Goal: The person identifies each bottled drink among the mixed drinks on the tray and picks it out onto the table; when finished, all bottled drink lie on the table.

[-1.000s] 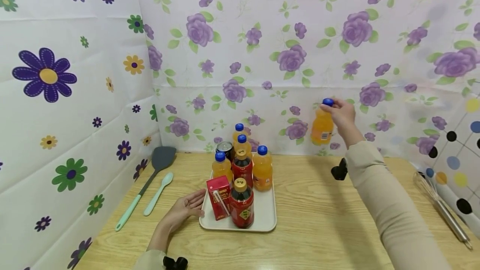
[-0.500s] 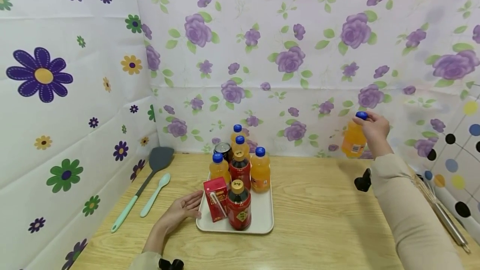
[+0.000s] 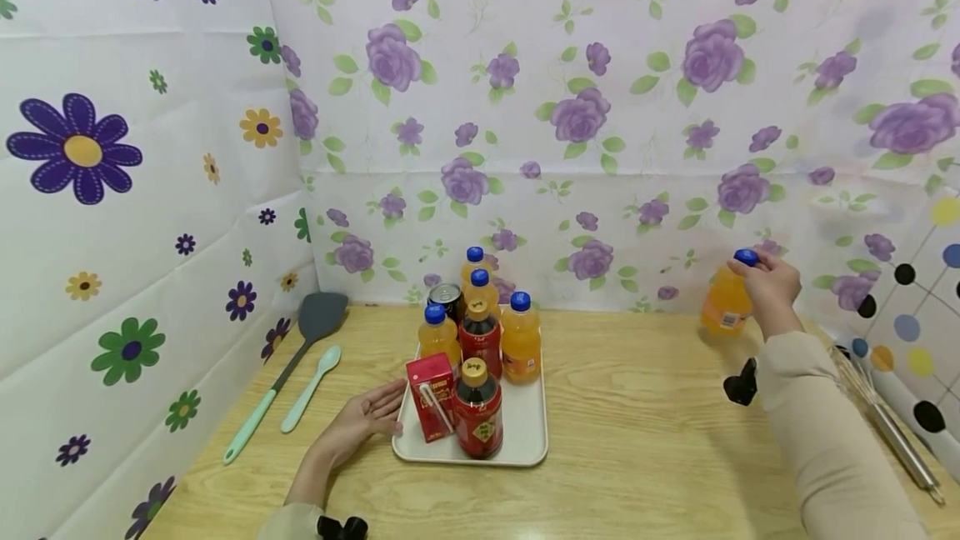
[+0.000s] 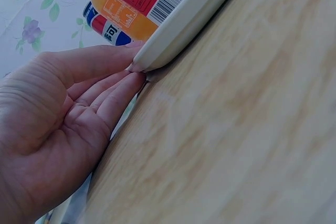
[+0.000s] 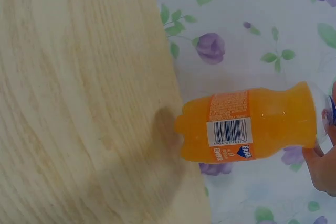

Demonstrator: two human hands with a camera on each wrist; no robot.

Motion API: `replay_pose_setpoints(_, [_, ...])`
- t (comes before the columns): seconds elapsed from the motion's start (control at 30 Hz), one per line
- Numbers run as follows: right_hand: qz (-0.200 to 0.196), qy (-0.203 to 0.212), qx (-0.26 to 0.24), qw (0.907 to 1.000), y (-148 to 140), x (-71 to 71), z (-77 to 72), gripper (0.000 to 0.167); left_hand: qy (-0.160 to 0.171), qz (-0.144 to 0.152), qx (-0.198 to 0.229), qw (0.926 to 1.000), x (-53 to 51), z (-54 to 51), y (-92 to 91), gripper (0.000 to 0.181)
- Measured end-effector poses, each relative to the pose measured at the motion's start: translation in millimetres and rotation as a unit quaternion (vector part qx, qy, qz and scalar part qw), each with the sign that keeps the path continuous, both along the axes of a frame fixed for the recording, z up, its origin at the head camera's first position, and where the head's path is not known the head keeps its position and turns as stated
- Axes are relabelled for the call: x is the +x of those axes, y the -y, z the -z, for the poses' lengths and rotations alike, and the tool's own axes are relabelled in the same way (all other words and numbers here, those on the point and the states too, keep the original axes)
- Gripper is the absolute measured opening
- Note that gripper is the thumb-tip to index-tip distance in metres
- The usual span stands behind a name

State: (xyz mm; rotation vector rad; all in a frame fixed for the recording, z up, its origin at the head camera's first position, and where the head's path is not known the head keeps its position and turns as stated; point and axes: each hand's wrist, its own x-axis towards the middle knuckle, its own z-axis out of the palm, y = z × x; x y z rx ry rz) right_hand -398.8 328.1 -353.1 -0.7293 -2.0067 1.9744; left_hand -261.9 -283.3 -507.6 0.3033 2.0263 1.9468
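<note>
The right hand (image 3: pixel 776 286) is clamped on an orange bottle (image 3: pixel 727 302) by its neck and cap, near the back edge of the tabletop (image 3: pixel 622 407), well right of the tray (image 3: pixel 525 436). The step looks like a set-down: best to square the base, which seems to lean, bring it in from that edge, and loosen the grip only once it sits flat. The left hand (image 3: pixel 367 423), fingers fairly straight and relaxed, touches the tray's near-left corner. Whether the base meets the wood I cannot tell; the right wrist view shows it overlapping the edge and a readable barcode (image 5: pixel 230 132). The left wrist view alone shows fingertips against the tray's underside edge.
</note>
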Motion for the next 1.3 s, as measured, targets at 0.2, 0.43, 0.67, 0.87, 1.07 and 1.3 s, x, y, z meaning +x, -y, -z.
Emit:
replay_pose_setpoints(0.2, [0.021,-0.002,-0.029,0.9994,-5.1,0.6,10.3,0.059,0.0,0.0,0.002,1.0,-0.4,0.1,-0.4,0.084])
replay_pose_setpoints(0.43, [0.028,-0.003,-0.05,0.9983,-10.0,1.5,21.3,0.069,0.001,-0.001,-0.003,1.0,0.3,-0.4,-0.2,0.085])
replay_pose_setpoints(0.67, [0.036,-0.012,-0.055,0.9977,-11.0,-1.2,24.3,0.07,-0.003,-0.003,-0.004,1.0,0.0,0.5,0.3,0.084])
replay_pose_setpoints(0.87, [-0.004,0.006,-0.002,1.0,-16.0,0.2,25.0,0.077,-0.002,0.001,-0.002,1.0,0.6,1.3,0.7,0.085])
replay_pose_setpoints(1.07, [-0.064,0.01,0.142,0.9877,-19.8,3.8,22.7,0.076,-0.003,-0.004,0.002,1.0,0.9,0.7,1.0,0.084])
replay_pose_setpoints(1.3, [-0.073,-0.037,0.222,0.9717,-11.9,12.8,2.8,0.073,0.0,-0.004,-0.004,1.0,0.6,-0.6,0.2,0.084])
